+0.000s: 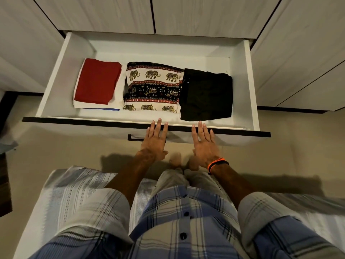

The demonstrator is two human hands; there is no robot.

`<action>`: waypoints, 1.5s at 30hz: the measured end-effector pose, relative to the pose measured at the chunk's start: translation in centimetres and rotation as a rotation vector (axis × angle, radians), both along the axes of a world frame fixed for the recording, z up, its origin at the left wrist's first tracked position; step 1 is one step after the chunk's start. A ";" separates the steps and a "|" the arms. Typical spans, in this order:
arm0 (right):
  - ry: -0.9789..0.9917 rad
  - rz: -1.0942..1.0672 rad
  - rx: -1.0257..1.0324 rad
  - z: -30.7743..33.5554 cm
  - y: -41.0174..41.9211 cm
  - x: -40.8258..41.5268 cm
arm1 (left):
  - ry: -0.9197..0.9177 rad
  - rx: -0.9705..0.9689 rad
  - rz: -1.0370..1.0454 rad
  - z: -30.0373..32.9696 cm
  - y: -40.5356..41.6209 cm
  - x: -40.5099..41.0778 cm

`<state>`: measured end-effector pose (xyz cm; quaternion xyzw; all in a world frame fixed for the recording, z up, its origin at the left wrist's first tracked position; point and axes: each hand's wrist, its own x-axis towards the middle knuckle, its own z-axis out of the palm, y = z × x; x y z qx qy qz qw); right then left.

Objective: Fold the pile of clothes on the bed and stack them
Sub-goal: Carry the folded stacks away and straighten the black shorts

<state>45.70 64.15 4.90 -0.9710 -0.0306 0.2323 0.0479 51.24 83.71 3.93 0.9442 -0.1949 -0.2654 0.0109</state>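
A person in a plaid shirt stands facing an open white drawer (56,85) pulled out from a pale wood-grain wardrobe (205,14). Both hands reach forward with fingers straight and spread, holding nothing. The left hand (155,140) lies flat against the drawer's dark front edge, covering part of a dark handle (134,137) just below it. The right hand (204,143), with an orange and black band (217,163) on the wrist, rests beside it on the same edge. Inside the drawer, three folded stacks of clothes lie side by side: a red garment (98,81) on top of white fabric at the left, an elephant-print garment (153,88) in the middle, and a black garment (206,95) at the right, touching the patterned one. Behind the person's legs, a striped bed sheet (74,193) shows near the bottom of the view.
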 end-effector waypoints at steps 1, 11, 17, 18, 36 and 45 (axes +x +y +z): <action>0.008 -0.001 -0.002 -0.1 0.1 0.0 | 0.006 0.004 -0.013 -0.2 0.1 0.0; -0.016 -0.021 0.012 -1.5 -0.4 1.7 | 0.048 0.011 -0.045 -1.3 -0.4 2.1; -0.072 -0.013 -0.081 -2.3 -1.4 5.9 | 0.047 0.014 -0.041 -1.6 -1.5 6.4; -0.102 -0.017 -0.118 -2.7 -1.5 6.6 | 0.043 0.014 -0.043 -1.6 -1.7 7.2; -0.085 -0.027 -0.152 -3.2 -4.7 23.2 | -0.004 -0.024 -0.047 -1.7 -5.1 23.3; -0.012 -0.046 -0.153 -2.2 -6.3 31.2 | 0.029 -0.107 -0.060 -1.6 -6.6 31.3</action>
